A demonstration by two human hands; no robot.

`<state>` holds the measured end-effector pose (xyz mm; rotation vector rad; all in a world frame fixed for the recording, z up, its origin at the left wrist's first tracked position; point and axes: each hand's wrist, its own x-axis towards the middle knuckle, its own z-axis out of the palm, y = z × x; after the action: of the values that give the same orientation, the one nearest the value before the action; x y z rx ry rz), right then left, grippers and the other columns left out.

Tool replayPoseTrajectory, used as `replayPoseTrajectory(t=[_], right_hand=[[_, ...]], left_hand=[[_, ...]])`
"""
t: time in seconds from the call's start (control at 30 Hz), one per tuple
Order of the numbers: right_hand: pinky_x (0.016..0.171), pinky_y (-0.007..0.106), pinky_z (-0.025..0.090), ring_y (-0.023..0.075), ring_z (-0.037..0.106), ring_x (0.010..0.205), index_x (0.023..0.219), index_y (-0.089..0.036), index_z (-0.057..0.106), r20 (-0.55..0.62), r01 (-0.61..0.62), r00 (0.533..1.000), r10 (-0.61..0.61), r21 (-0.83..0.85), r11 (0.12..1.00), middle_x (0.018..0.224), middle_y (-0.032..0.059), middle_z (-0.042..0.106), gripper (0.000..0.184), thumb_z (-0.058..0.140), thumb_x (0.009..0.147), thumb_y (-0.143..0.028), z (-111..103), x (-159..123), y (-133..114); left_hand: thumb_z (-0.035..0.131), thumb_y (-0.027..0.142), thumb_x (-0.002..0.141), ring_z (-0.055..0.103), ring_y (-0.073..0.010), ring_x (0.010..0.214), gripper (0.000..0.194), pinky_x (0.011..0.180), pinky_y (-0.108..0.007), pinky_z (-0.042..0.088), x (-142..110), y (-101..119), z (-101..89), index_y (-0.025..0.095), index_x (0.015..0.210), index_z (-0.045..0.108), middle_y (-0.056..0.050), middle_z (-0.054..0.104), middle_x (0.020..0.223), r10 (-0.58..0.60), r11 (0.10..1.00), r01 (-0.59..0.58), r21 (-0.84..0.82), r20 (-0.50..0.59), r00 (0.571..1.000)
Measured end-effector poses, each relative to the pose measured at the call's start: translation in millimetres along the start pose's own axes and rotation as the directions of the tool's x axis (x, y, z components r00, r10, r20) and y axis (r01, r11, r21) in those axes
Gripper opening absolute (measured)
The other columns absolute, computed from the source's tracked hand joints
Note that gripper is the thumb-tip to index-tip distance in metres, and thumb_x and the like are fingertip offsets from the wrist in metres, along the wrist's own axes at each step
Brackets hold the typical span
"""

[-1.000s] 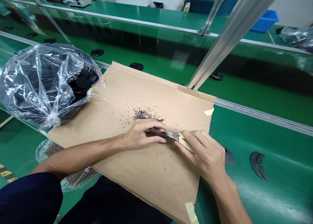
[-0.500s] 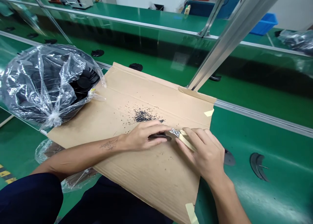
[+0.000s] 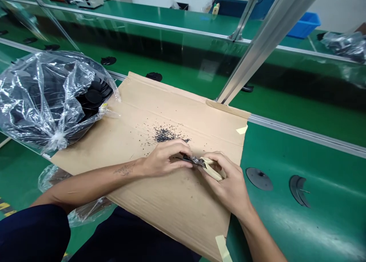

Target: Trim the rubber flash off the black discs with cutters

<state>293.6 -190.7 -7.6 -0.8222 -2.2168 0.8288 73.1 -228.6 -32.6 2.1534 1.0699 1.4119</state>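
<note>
Between the thumb and fingers of my left hand [image 3: 167, 157] is a thin black disc [image 3: 185, 161], seen nearly edge-on and partly covered by the fingers. My right hand [image 3: 228, 182] is wrapped round the cream handles of a pair of nippers [image 3: 213, 172]. Their metal jaws reach the right edge of the disc; whether they bite into it I cannot make out. Both hands are above a sheet of brown cardboard [image 3: 160, 98]. A scatter of small black bits [image 3: 166, 134] lies on it just beyond my left hand.
At the left stands a clear plastic bag [image 3: 51, 98] full of black discs. On the green bench to the right lie a dark disc [image 3: 259, 179] and some curved black pieces [image 3: 299, 190]. A metal post [image 3: 257, 56] rises behind the cardboard.
My right hand has moved left with the nippers, bringing their jaws from beside the disc to its edge. The disc on the bench, mostly covered before, now shows whole. The view has shifted slightly.
</note>
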Motion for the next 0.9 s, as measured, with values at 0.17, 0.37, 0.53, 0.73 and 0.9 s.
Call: replayPoseTrajectory(t=[0.17,0.37,0.53,0.73,0.9], right_hand=[[0.065,0.033,0.044,0.0188,0.062,0.078,0.107,-0.019,0.062,0.013,0.333,0.938,-0.347,-0.31,0.89,0.09,0.0069,0.073,0.016,0.057,0.095,-0.01,2.1,-4.8,-8.1],[0.069,0.034,0.046,0.0204,0.063,0.083,0.115,-0.019,0.06,-0.016,0.336,0.936,-0.352,-0.261,0.905,0.095,0.0079,0.071,0.02,0.063,0.095,-0.019,-1.2,-3.8,-6.7],[0.072,0.036,0.043,0.0231,0.061,0.085,0.117,-0.019,0.058,-0.102,0.221,0.958,-0.269,-0.337,0.915,0.098,0.0089,0.069,0.029,0.069,0.093,-0.032,-18.7,5.7,10.2],[0.07,0.035,0.037,0.0236,0.057,0.084,0.118,-0.022,0.059,0.017,0.224,0.97,-0.242,-0.449,0.865,0.094,0.007,0.068,0.025,0.061,0.097,-0.035,-24.9,6.5,17.1],[0.07,0.035,0.036,0.0234,0.057,0.084,0.119,-0.022,0.059,0.02,0.246,0.964,-0.267,-0.46,0.853,0.094,0.0071,0.068,0.024,0.06,0.098,-0.033,-23.2,6.6,15.2]], left_hand=[[0.057,0.016,0.097,0.065,-0.0159,0.089,0.016,0.076,-0.028,0.054,-0.4,-1.2,0.8,0.016,0.111,0.065,-0.008,0.07,0.099,0.035,0.985,-0.052,0.166,0.104,0.994],[0.049,0.008,0.094,0.062,-0.0176,0.09,0.023,0.078,-0.031,0.054,-2.4,-2.8,1.7,0.017,0.11,0.062,-0.007,0.069,0.102,0.036,0.955,-0.075,0.288,0.136,0.99],[0.048,0.005,0.089,0.065,-0.0175,0.097,0.025,0.085,-0.031,0.057,-1.1,-2.4,-0.5,0.016,0.109,0.058,-0.008,0.069,0.102,-0.033,0.984,0.02,0.175,0.07,0.997],[0.049,0.005,0.088,0.067,-0.018,0.098,0.027,0.087,-0.033,0.058,-1.2,-2.8,0.1,0.016,0.111,0.059,-0.008,0.07,0.102,0.011,0.991,-0.017,0.135,0.046,0.999],[0.052,0.008,0.089,0.067,-0.0196,0.098,0.027,0.086,-0.036,0.059,-3.3,-5.0,1.0,0.016,0.115,0.06,-0.009,0.071,0.102,0.028,0.991,-0.034,0.129,0.043,0.999]])
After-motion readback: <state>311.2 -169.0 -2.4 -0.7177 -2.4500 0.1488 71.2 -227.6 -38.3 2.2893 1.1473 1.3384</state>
